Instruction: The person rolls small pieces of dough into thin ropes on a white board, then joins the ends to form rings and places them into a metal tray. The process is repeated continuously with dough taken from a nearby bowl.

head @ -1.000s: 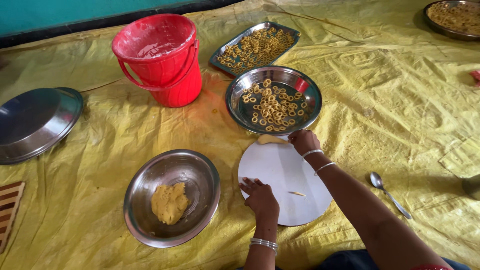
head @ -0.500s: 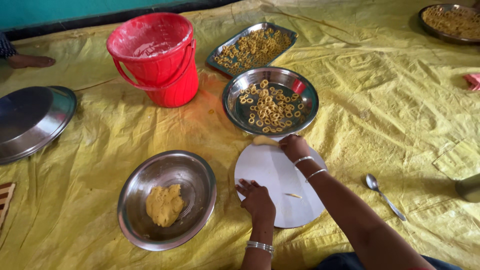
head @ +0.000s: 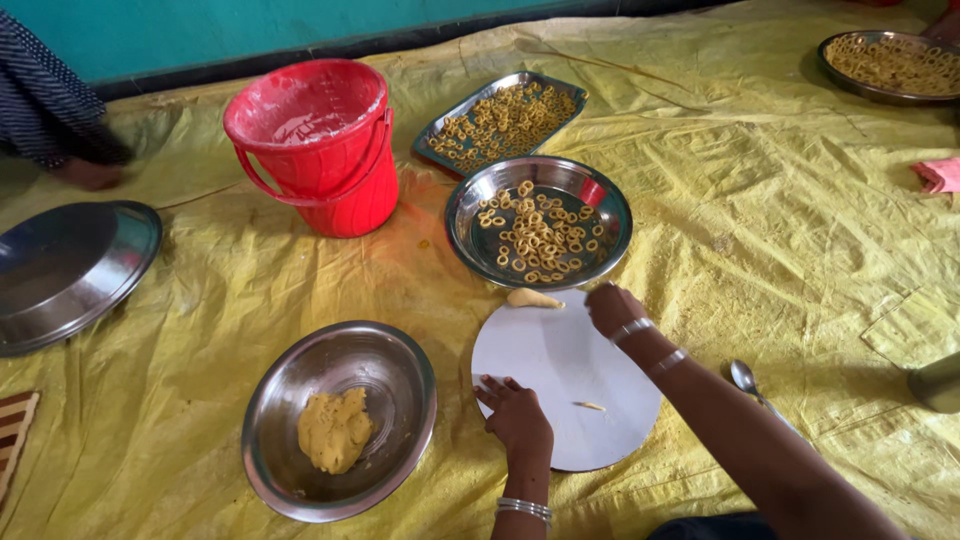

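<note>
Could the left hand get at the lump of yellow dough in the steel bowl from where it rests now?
Probably yes. The left hand rests on the round white board, right beside the steel bowl, and the dough lump lies uncovered with nothing between them.

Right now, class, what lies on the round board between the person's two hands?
In the head view, between the left hand and right hand, the round board is bare; a dough scrap lies off to the side.

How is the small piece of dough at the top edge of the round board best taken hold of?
Pinch the dough piece across its thicker left part, coming from above. It lies flat, tapering to the right, beside the right hand; the ring bowl stands close behind it, so a low approach from there looks blocked.
</note>
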